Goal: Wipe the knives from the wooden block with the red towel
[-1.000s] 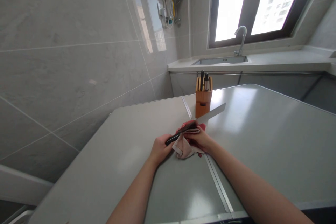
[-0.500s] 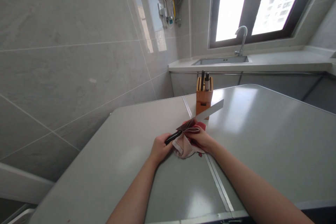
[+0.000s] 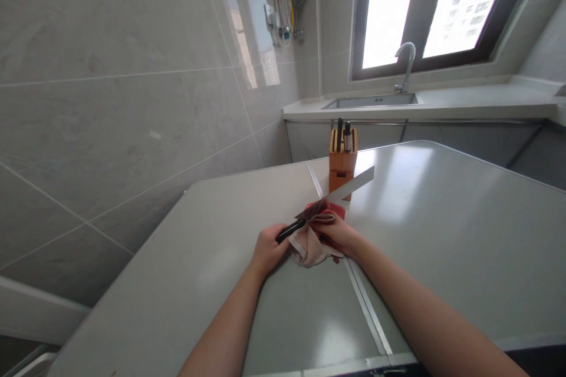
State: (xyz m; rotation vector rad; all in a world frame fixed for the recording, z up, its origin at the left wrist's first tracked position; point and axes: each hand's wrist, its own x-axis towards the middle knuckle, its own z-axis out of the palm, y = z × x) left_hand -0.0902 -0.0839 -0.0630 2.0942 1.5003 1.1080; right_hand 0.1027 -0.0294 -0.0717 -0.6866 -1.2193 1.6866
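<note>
"Biggest first?"
"Table (image 3: 154, 259), pale and glossy. Knife block (image 3: 341, 162) stands upright toward its far side. Then the knife (image 3: 354, 182), slanted, tip end crossing in front of the block."
"What just changed?"
"The blade's angle: tip end has swung slightly up and left over the last second. Cloth (image 3: 308, 245), left hand (image 3: 269, 245) and right hand (image 3: 340, 231) sit nearly where they were. I read that as turning the knife against the cloth, same hold, work still under way."
"Where's the knife, relative to those hands?"
"Handle (image 3: 292, 231) in my left, fingers curled round it. From there it runs through the folded cloth and out past my right. Wrapped all round? Can't tell."
"And the right?"
"Pinching the cloth at the blade; fingertips hidden in folds."
</note>
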